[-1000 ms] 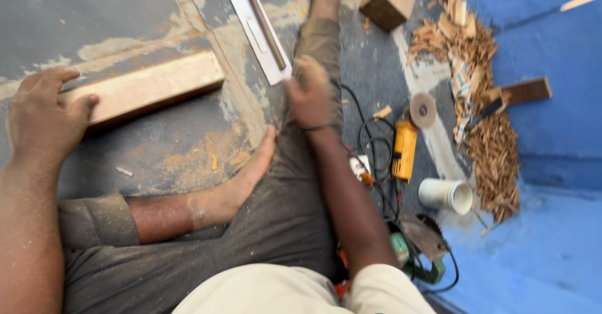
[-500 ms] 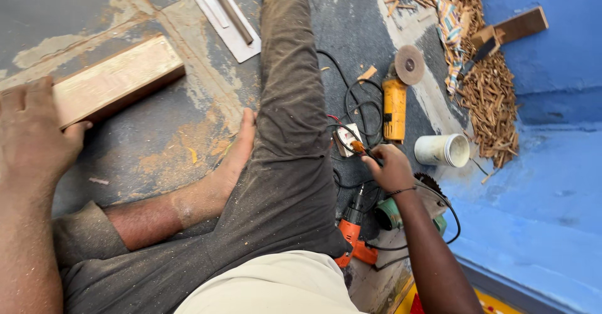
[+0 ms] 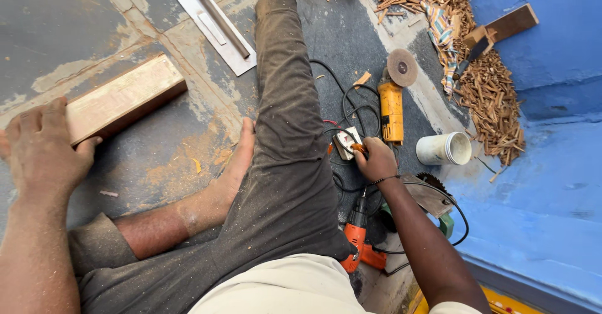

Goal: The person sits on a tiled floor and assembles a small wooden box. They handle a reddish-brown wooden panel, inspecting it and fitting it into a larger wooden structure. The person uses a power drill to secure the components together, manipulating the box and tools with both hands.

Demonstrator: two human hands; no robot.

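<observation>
My left hand (image 3: 41,154) lies flat, fingers spread, on the near end of a pale wooden block (image 3: 125,97) that rests on the dusty floor at the left. My right hand (image 3: 376,160) reaches down beside my outstretched leg, its fingertips pinched on a small orange plug (image 3: 357,147) at a white socket box (image 3: 343,142). Black cables coil around the socket. A yellow angle grinder (image 3: 392,107) lies just beyond that hand.
An orange drill (image 3: 357,239) lies by my hip, and a circular saw (image 3: 429,195) lies under my right forearm. A white cup (image 3: 444,149) stands to the right. Wood shavings (image 3: 489,94) are heaped by the blue wall. A metal square (image 3: 210,19) lies at the top.
My right hand has left my knee and come down to the socket box, where it now pinches the plug. My left hand stays on the block.
</observation>
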